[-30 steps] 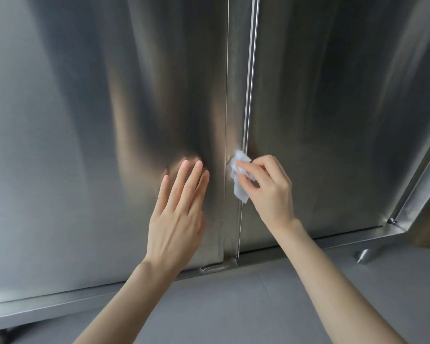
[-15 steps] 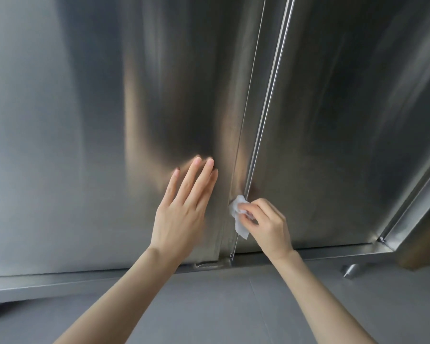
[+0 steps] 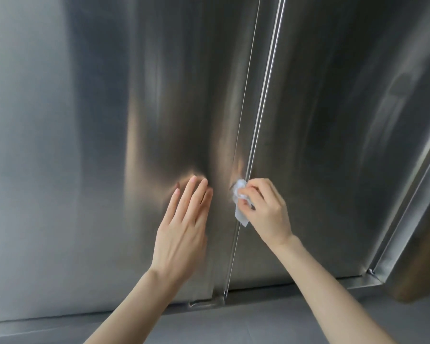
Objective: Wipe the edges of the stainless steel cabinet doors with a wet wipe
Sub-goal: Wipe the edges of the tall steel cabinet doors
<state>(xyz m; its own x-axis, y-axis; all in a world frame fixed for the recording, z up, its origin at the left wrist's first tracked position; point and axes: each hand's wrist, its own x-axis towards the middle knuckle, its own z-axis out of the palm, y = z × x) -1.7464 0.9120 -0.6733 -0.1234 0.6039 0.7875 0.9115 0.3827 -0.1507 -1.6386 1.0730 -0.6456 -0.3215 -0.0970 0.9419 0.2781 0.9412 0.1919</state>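
Two stainless steel cabinet doors fill the view: the left door (image 3: 85, 145) and the right door (image 3: 345, 120). They meet at a bright vertical edge (image 3: 263, 100) running down the middle. My right hand (image 3: 268, 209) pinches a crumpled white wet wipe (image 3: 240, 202) and presses it against that edge, low on the doors. My left hand (image 3: 184, 227) lies flat on the left door just beside the seam, fingers straight and together, holding nothing.
A steel bottom rail (image 3: 60, 321) runs under the doors, with grey floor (image 3: 233, 326) below it. At the right, a steel corner frame (image 3: 412, 207) slants down beside a brown surface (image 3: 422, 269).
The wipe went down the seam toward the bottom of the doors, then came back up a little. My left hand stayed flat on the left door. The view shifted slightly.
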